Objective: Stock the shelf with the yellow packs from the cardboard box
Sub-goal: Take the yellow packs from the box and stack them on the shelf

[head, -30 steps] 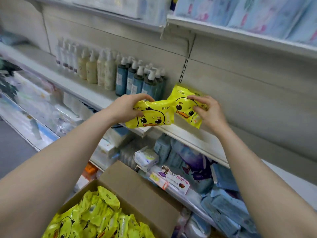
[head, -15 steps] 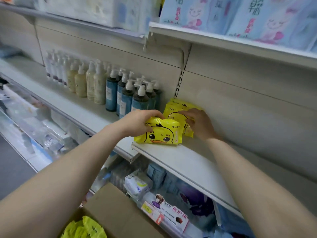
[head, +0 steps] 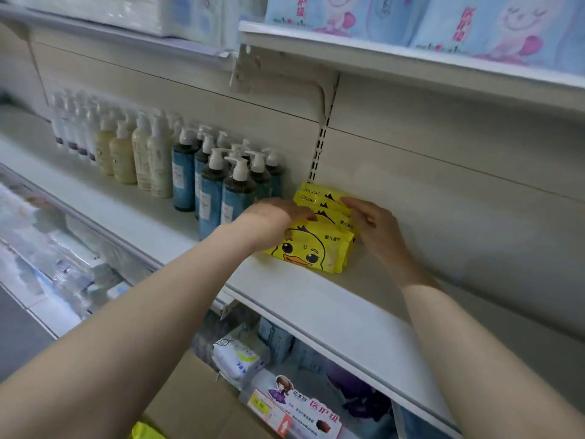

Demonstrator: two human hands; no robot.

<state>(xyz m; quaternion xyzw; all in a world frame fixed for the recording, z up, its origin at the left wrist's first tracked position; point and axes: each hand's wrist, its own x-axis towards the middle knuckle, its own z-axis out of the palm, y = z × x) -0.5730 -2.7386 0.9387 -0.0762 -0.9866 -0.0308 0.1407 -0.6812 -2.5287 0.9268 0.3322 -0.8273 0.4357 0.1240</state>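
Since half a second ago the pack in the left hand [head: 275,217] has gone back from the shelf's front edge to join the row, and both hands have closed in on the row. The front pack [head: 308,250] now stands on edge, duck face outward, touching the other yellow packs [head: 319,198] lined up behind it toward the back panel. The row sits on the middle shelf [head: 316,302], just right of the pump bottles [head: 221,185]. Left hand: fingers curled over the top edge of the front pack, thumb hidden, so a grasp from above. Right hand [head: 378,228]: fingers fairly straight, laid against the right end of the row, pressing rather than holding. Reads as squaring up the row. Progress: early. About four or five packs shelved, exact count unclear since they overlap. Most of the shelf to the right is bare. The cardboard box [head: 196,403] sits below at the bottom edge of the view, with only a corner of yellow [head: 144,432] showing inside; how many remain cannot be told, but more trips to the box look likely.
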